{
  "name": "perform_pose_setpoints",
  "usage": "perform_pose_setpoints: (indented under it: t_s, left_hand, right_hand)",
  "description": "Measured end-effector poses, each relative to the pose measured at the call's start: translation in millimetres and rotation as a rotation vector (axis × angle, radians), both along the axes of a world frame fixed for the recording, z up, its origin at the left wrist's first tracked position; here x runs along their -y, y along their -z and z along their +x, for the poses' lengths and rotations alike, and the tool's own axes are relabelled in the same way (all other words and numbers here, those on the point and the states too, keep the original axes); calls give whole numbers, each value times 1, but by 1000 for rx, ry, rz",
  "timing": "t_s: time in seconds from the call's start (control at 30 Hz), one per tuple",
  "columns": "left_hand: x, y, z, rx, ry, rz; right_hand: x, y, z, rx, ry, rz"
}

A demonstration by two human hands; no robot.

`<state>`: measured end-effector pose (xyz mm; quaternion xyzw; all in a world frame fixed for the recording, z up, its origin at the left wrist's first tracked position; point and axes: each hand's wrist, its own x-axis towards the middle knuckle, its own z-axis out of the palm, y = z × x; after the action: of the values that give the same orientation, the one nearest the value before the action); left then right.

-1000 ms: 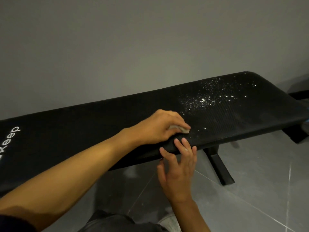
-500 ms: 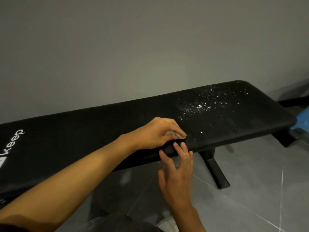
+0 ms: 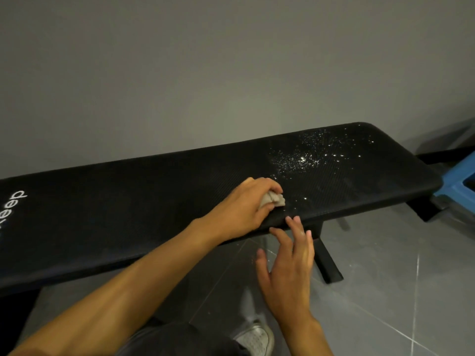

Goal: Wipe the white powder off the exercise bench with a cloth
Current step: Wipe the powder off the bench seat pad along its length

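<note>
A long black exercise bench (image 3: 133,201) runs across the view, with white lettering at its left end. White powder (image 3: 305,158) is scattered over its right part, with a few specks near the front edge. My left hand (image 3: 244,209) rests on the bench near the front edge, shut on a crumpled grey cloth (image 3: 350,199) that pokes out at the fingertips, just left of the powder. Below the bench's front edge my right hand (image 3: 288,268) is held flat and open, with its fingertips at the edge.
A grey wall rises right behind the bench. The bench's black leg (image 3: 327,260) stands on the grey tiled floor (image 3: 398,291) at the right. A blue stool (image 3: 460,183) sits past the bench's right end. My shoe (image 3: 257,337) and knee are at the bottom.
My left hand has loosened so more of the cloth shows at the fingertips. My right hand has dropped slightly lower below the bench edge and spread its fingers. The camera has shifted a little.
</note>
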<state>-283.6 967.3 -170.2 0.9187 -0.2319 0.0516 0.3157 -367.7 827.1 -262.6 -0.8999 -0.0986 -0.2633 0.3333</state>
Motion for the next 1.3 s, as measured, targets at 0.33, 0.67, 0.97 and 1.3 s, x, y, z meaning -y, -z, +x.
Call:
perform_pose_setpoints:
  t_s: [0.33,0.67,0.97,1.3]
  left_hand:
    - [-36,-6,-38,-243,191,-50]
    - [-37,19,-33,127,45,404]
    - [-36,18,-31,115,39,394]
    - [-32,19,-33,100,-60,512]
  right_hand:
    - [-11,-48,28,-67,71,81]
    - [38,-59,70,-92,-123,-146]
    - [55,-68,88,-131,-66,-178]
    - [41,-81,118,-186,111,-374]
